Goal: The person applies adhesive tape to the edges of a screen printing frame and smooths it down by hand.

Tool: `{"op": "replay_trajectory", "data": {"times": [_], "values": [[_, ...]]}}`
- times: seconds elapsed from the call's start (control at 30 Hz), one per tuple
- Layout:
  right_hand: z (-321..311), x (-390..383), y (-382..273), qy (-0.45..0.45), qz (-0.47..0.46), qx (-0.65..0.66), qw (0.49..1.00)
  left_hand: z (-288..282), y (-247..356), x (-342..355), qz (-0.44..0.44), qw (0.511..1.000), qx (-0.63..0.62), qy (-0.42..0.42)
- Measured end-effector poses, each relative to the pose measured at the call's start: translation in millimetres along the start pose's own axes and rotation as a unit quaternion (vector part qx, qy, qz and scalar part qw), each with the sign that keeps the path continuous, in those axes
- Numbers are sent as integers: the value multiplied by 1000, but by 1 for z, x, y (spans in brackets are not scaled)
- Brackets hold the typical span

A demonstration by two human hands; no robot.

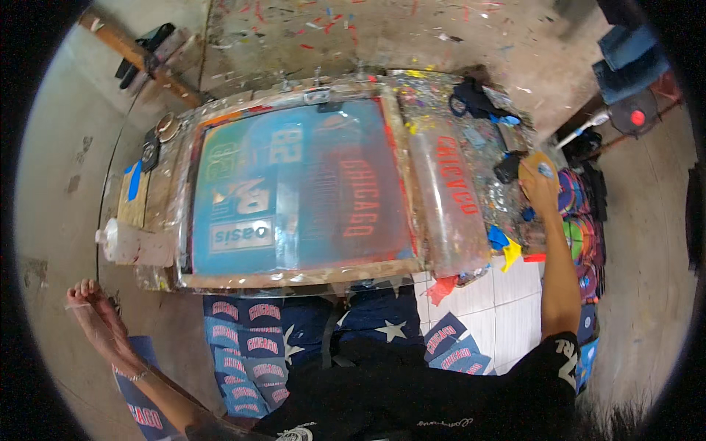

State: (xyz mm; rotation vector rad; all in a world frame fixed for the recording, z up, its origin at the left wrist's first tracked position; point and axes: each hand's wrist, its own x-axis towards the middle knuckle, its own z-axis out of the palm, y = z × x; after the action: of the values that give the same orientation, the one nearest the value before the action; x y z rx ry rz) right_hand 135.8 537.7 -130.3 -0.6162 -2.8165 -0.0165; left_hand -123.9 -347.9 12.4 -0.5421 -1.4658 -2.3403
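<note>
Far left: left hand raised, fingers curled; cannot tell whether its grip pinches anything. Just beyond, pale plastic jug at left edge of worktop. Middle: printing screen, blue mesh in wooden frame. Beside it, clear plastic sheet, red lettering. Right end: right hand, grip closed on tan disc. Far right, colourful caps near forearm.

Right hand grasps a round tan object; left hand is well apart.
</note>
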Motion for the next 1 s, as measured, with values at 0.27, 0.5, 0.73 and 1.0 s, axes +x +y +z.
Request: {"op": "replay_trajectory", "data": {"times": [0.27,0.5,0.73,1.0], "values": [[-6,-8,-20,83,7,2,997,119,5,-12,-52,961,-257,-85],[-141,-58,-206,49,13,392,919,120,-6,12,-43,933,-355,-43],[-177,-95,-350,8,-355,731,582,125,-28,46,-98,893,-439,-9],[-178,-92,-359,-2,-364,750,553,107,-45,56,-104,898,-427,5]]}}
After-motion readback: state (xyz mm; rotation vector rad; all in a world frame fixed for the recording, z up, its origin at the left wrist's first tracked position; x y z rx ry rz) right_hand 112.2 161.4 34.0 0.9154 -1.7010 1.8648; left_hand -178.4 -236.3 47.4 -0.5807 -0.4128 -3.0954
